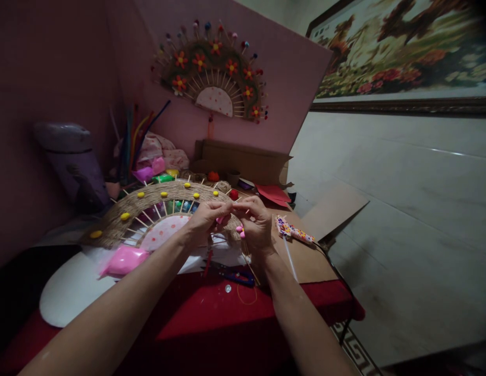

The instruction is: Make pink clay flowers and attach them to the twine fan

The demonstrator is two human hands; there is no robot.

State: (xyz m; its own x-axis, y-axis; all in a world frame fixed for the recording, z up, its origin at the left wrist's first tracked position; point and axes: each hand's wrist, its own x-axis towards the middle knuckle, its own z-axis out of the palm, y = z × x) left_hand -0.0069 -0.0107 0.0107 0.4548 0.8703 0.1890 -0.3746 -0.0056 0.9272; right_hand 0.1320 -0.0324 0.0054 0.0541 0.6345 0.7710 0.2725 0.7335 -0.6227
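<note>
A half-round fan of wooden sticks wound with brown twine (pixel 156 201) lies on the red table (pixel 211 313), with yellow clay dots along its arc. My left hand (pixel 206 216) and my right hand (pixel 256 222) meet over its right end and pinch a small pink clay piece (pixel 220 220) between the fingertips. Small pink clay bits (pixel 240 230) sit against my right palm. A bag of pink clay (pixel 123 260) lies beside my left forearm.
Blue-handled scissors (pixel 237 277) lie under my wrists. A patterned tube (pixel 295 231) rests on cardboard (pixel 317 250) at right. A finished flower-decorated fan (pixel 215 73) hangs on the pink wall. Clay bags, pipe cleaners (pixel 135 136) and a cardboard box (pixel 243 162) crowd the back.
</note>
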